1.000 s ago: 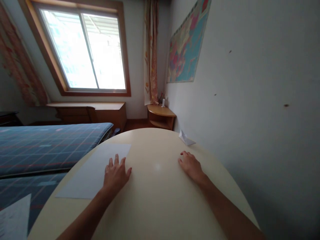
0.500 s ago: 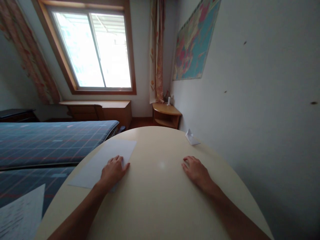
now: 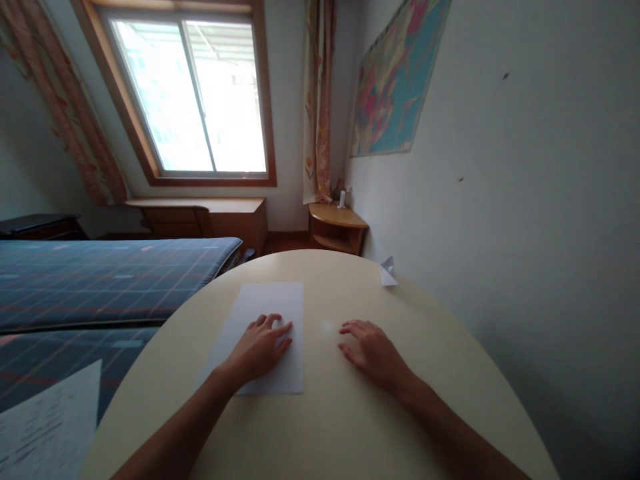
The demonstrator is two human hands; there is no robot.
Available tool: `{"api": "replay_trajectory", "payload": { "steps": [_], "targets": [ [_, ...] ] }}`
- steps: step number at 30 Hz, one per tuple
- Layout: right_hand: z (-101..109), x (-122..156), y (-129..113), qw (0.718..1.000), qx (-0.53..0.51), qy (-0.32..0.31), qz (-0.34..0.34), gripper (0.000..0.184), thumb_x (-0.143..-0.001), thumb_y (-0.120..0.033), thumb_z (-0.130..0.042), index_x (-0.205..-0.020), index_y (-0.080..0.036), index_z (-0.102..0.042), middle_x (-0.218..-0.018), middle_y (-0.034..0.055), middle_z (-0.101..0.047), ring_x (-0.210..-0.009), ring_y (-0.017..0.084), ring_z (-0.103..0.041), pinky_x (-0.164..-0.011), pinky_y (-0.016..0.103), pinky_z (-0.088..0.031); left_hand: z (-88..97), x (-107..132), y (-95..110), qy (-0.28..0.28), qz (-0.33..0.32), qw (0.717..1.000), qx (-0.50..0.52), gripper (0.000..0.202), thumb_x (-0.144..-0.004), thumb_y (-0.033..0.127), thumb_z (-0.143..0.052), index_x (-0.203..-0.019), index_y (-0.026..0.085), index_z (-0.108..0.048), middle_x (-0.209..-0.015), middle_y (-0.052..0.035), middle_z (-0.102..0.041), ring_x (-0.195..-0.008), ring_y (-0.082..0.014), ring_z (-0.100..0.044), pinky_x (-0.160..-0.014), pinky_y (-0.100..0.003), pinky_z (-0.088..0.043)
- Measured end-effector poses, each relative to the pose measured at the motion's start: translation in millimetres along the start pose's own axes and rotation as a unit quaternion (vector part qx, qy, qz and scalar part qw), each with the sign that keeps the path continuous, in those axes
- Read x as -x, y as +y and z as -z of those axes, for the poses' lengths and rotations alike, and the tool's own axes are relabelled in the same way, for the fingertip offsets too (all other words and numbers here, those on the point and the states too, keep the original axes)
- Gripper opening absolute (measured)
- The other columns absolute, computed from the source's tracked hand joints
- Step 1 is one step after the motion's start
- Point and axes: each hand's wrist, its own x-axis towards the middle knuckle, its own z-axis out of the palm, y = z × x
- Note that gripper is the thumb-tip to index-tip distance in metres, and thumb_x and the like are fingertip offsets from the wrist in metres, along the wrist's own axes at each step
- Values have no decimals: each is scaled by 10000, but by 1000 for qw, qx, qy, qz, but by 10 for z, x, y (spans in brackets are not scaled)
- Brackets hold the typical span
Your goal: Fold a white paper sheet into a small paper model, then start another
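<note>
A white rectangular paper sheet (image 3: 273, 299) lay under the spread, unclasped left hand (image 3: 261, 350) on the round cream desk (image 3: 320, 420), long axis pointing away; the right hand (image 3: 371, 350), half-open, empty, sat rightward.

Bright window (image 3: 193, 97), floral curtains (image 3: 319, 100), wall map (image 3: 397, 87), blue plaid mattress (image 3: 110, 280)

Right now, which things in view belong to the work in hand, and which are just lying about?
In hand, as far as I can judge:
- plain sheet, under the left hand
- table, bearing the sheet

Just lying about, it seems:
- folded paper, beyond the right hand, untouched
- marked sheet, lower left
- mattress
- wall map
</note>
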Motion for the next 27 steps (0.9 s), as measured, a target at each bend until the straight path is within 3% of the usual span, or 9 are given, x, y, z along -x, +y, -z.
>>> {"api": "replay_trajectory", "payload": {
  "steps": [3, 4, 6, 12, 19, 27],
  "targets": [
    [-50, 95, -359, 991, -63, -61, 103, 417, -791, -399, -711, -1163, -218, -657, -1279, 85, -628, -1228, 257, -531, -1117, 418, -316, -1, 22, 99, 4, -33, 999, 24, 436, -913, 371, -530, -1344, 306, -554, -1345, -105, -523, -1290, -317, -425, -1072, -472, -365],
    [-65, 120, -439, 987, -69, -83, 122, 538, -739, -441, -756, -1211, -210, -639, -1308, 92, -613, -1256, 273, -510, -1143, 441, -276, -5, 25, 116, 1, -39, 999, 27, 454, -919, 384, -524, -1364, 290, -535, -1356, -113, -505, -1303, -316, -413, -1088, -466, -350],
    [-86, 148, -518, 984, -68, -109, 127, 606, -720, -464, -767, -1246, -196, -629, -1350, 103, -584, -1276, 285, -495, -1142, 440, -287, -9, 28, 131, -11, -46, 998, 28, 475, -940, 402, -491, -1396, 269, -499, -1383, -129, -467, -1302, -312, -420, -1101, -457, -339],
    [-29, 105, -407, 985, -52, -124, 107, 470, -783, -377, -721, -1214, -201, -656, -1297, 90, -625, -1169, 270, -586, -1036, 387, -434, 2, 32, 127, -23, -52, 998, 31, 476, -960, 416, -460, -1414, 274, -472, -1420, -125, -439, -1317, -311, -411, -1107, -458, -335],
    [91, 101, -279, 970, -54, -156, 178, 448, -809, -313, -710, -1246, -260, -621, -1332, 28, -603, -1104, 234, -633, -978, 333, -480, -43, 35, 108, -16, -58, 998, 27, 480, -970, 430, -438, -1422, 270, -458, -1463, -126, -408, -1350, -317, -375, -1120, -462, -318],
    [-49, 92, -318, 954, 6, -132, 270, 276, -911, -269, -600, -1182, -241, -645, -1238, 29, -661, -1017, 222, -662, -910, 344, -497, -86, 26, 94, -18, -64, 998, 14, 486, -975, 442, -424, -1429, 272, -445, -1487, -123, -396, -1370, -325, -351, -1125, -475, -306]
  ]
}}
